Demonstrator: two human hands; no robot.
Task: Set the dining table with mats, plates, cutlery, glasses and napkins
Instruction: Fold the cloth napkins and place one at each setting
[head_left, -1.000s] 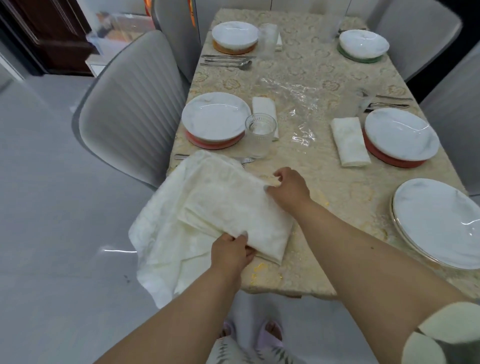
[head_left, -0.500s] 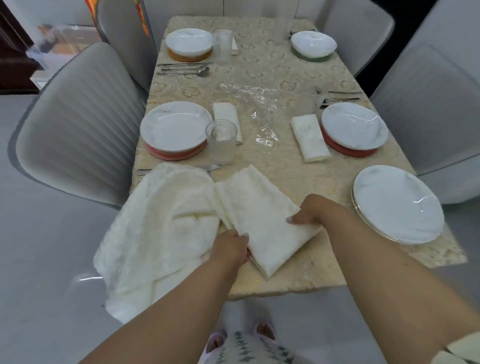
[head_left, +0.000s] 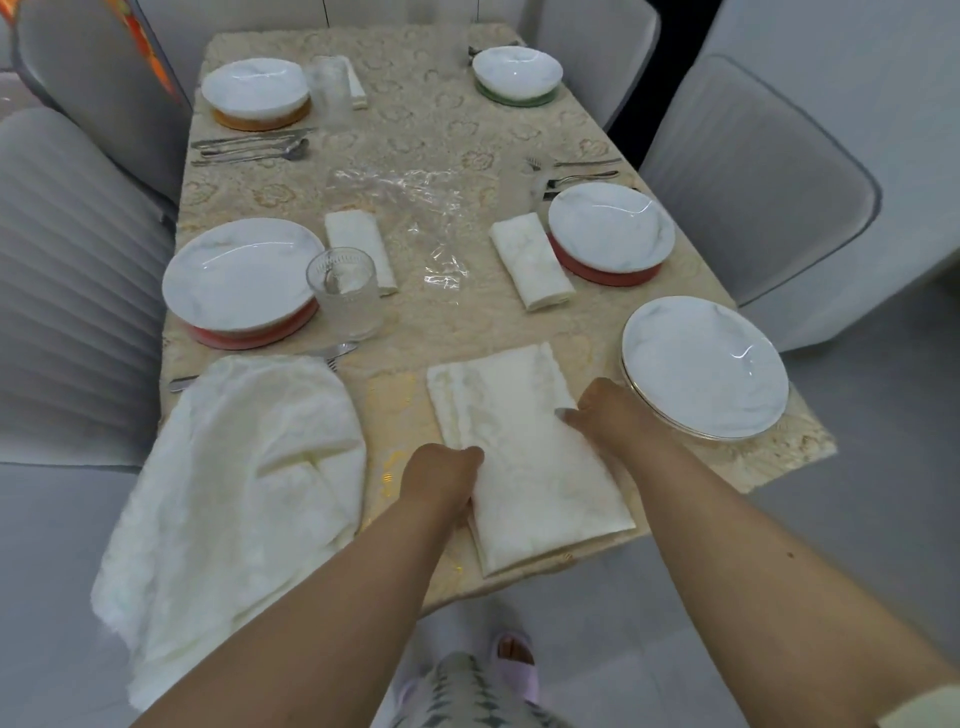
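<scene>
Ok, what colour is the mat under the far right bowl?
Green mat, peeking out under the white bowl; the head view shows it.

Both bare forearms reach forward from the near edge, converging toward the middle. Left hand (head_left: 441, 475) knuckles-up, fingers curled under and gripping. Right hand (head_left: 605, 413) a little farther and to the right, palm down, fingers bent, fingertips (head_left: 563, 414) pointing left and pressing. Short pale sleeve at lower right.
</scene>
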